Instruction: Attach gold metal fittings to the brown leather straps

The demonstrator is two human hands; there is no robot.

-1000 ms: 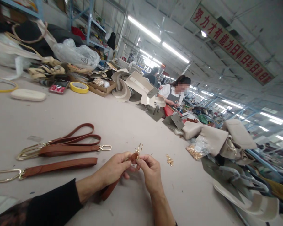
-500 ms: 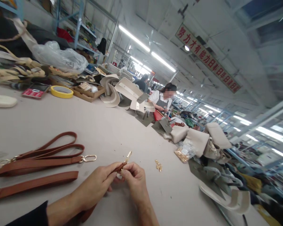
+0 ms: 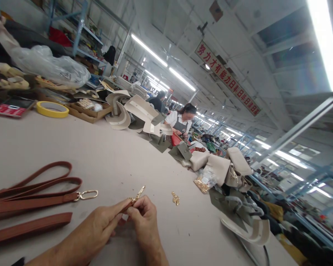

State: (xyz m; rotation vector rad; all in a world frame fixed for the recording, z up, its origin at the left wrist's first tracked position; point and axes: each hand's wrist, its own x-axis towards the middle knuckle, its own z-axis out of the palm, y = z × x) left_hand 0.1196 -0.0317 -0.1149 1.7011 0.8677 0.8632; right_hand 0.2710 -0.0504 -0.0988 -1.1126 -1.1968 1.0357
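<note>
Near the bottom centre, my left hand (image 3: 104, 223) is closed round the end of a brown leather strap (image 3: 127, 207), from which a gold metal clasp (image 3: 139, 193) sticks up. Right beside it, my right hand (image 3: 144, 216) pinches at the strap end just below the clasp; any small part between its fingertips is hidden. More brown straps (image 3: 36, 201) lie to the left, one ending in a gold hook (image 3: 87, 194). A small pile of gold hardware (image 3: 175, 198) rests on the table right of my hands.
Yellow tape (image 3: 52, 109), a cardboard box (image 3: 90, 112) and a red-and-black packet (image 3: 14, 107) lie along the far left edge. Beige and grey cut pieces (image 3: 140, 109), bags (image 3: 218, 168) and a plastic bag of gold parts (image 3: 203, 183) line the far side. A person (image 3: 180, 120) works beyond.
The view has swung slightly to the right, so things on the table appear further left. Both hands remain together at the strap end, with little change in grip.
</note>
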